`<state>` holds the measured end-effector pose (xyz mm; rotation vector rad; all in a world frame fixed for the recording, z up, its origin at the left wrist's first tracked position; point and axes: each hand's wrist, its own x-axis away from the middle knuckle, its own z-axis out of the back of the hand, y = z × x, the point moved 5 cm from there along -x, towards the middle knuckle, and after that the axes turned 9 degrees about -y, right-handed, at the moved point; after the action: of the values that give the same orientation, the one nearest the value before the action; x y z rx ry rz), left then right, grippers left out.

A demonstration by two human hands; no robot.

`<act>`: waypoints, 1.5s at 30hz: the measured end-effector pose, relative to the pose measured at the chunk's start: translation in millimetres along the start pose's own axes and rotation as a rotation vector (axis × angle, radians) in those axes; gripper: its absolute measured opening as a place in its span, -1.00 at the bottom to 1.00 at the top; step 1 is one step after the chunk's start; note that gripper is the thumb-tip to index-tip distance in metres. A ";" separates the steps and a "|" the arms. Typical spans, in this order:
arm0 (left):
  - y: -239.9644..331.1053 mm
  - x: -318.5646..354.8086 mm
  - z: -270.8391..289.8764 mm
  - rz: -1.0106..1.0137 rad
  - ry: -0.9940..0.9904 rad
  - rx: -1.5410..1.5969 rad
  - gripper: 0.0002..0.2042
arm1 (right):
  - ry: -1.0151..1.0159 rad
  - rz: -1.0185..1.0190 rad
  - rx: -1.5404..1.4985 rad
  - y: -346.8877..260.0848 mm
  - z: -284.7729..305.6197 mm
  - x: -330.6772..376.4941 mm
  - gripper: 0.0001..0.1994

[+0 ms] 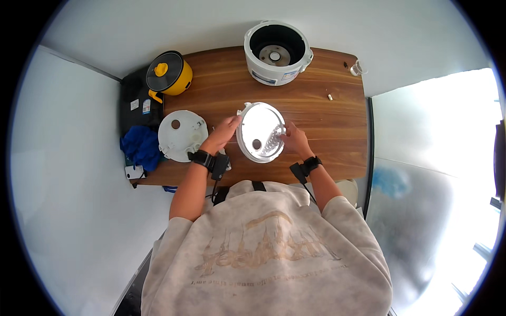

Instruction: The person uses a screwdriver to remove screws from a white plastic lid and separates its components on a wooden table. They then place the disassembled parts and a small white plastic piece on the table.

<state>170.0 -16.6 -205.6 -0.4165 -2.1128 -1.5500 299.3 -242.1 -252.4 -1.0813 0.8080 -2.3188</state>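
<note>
A round silver metal lid plate (pixel 261 131) sits at the centre of the frame, held over the wooden table (pixel 316 116) between both hands. The left hand (pixel 224 132) grips its left rim, fingers curled over the edge near the upper left of the disc. The right hand (pixel 295 139) grips the right rim, fingertips touching the edge beside a patch of small holes. The two hands are apart, one on each side, both closed on the plate. The plate seems slightly tilted; whether its lower edge touches the table cannot be told.

Both wrists carry black bands with small black units attached.

Left of the left hand, a white round lid part (pixel 182 135) lies flat on the table. Further left, a blue cloth (pixel 139 147) hangs at the table's edge. In the upper left stands a yellow pot with a dark lid (pixel 168 73). At the top centre, well apart from the hands, stands an open white rice cooker body (pixel 276 50).
</note>
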 end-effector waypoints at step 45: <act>49.9 204.2 91.6 -0.162 0.414 -0.031 -0.45 | -0.373 0.181 0.514 -126.7 -153.6 -4.6 -0.64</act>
<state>6.2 78.1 -76.0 0.0685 -1.8357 -1.5966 160.8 -99.0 -249.4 -1.0964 0.1453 -1.9309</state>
